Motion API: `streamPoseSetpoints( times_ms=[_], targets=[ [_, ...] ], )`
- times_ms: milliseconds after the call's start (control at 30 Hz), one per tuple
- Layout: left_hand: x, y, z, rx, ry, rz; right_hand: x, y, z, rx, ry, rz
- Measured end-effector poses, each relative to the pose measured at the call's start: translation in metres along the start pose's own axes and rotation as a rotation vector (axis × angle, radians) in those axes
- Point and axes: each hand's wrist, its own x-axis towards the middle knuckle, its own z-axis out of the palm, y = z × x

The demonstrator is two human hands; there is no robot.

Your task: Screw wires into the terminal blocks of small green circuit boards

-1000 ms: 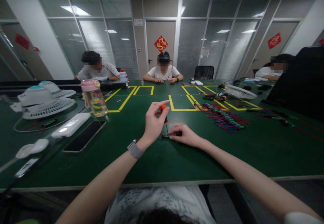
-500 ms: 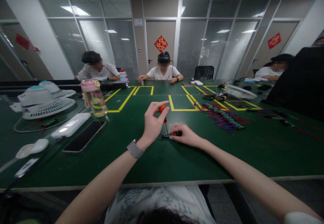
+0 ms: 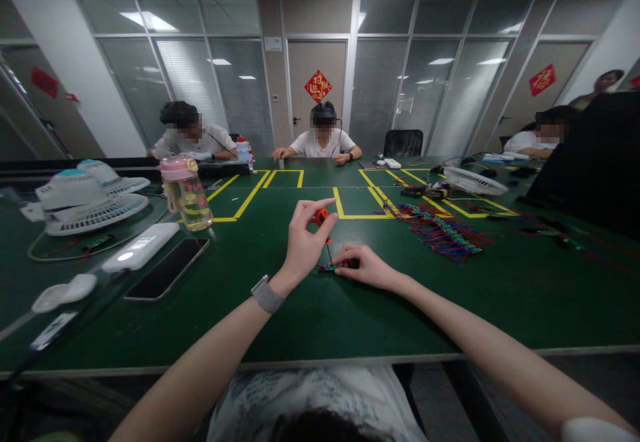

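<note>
My left hand [image 3: 304,239] is closed around the handle of an orange and black screwdriver [image 3: 323,217], which stands nearly upright. Its thin shaft points down to a small green circuit board [image 3: 327,268] lying on the green table [image 3: 350,322]. Thumb and fingers of my right hand [image 3: 367,266] pinch the board's right end from the side. Red and blue wires come off the board's left end. The contact of the screwdriver's tip with the board is too small to make out.
Right of my hands lies a row of wired circuit boards [image 3: 445,229]. To the left are a phone [image 3: 167,270], a white device [image 3: 140,249], a pink-lidded bottle [image 3: 185,195] and white fans [image 3: 85,199]. A black screen-like object [image 3: 590,169] stands at right. Several people sit across the table.
The screwdriver's handle has turned slightly in my left hand, and that hand has shifted a little to the right. My right hand keeps its place. Another person's head appears at far right.
</note>
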Motion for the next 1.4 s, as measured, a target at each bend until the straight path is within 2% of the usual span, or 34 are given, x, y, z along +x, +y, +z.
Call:
streamPoseSetpoints(
  times_ms=[100,267,367,500,567,833,1000,1100,1267,1400],
  targets=[
    [0.0004,0.0007,-0.0009,-0.017,-0.035,-0.014,0.0,0.0007,0.0001,0.006,0.002,-0.002],
    [-0.0004,0.0008,0.0018,-0.192,-0.102,-0.095,-0.0001,-0.0001,0.0005,-0.001,0.011,0.003],
    [-0.0013,-0.0008,0.0029,-0.198,-0.071,-0.108,-0.0002,-0.0011,0.0003,0.002,0.01,0.004],
    [-0.0015,-0.0014,0.0011,-0.034,0.003,0.007,-0.0004,-0.0022,-0.0002,0.011,0.004,0.007],
    [-0.001,-0.0009,-0.0001,-0.014,0.015,0.022,-0.0004,-0.0027,-0.0004,0.013,0.003,0.009],
    [-0.0006,-0.001,0.0009,-0.2,-0.054,-0.079,-0.0008,-0.003,-0.001,-0.002,0.002,0.011],
    [-0.0001,0.0012,0.0007,-0.052,0.015,-0.024,-0.0007,-0.0015,-0.0003,-0.004,0.001,0.009],
    [0.0006,0.003,-0.0006,-0.04,0.011,-0.004,-0.0007,-0.001,0.0003,-0.002,0.007,0.01],
    [0.0006,0.0025,-0.0002,-0.171,-0.039,-0.057,-0.0009,-0.0022,0.0002,0.009,0.013,0.008],
    [0.0004,0.0012,0.0013,-0.239,-0.031,-0.112,-0.001,-0.0036,0.0,0.005,0.014,0.013]
  ],
)
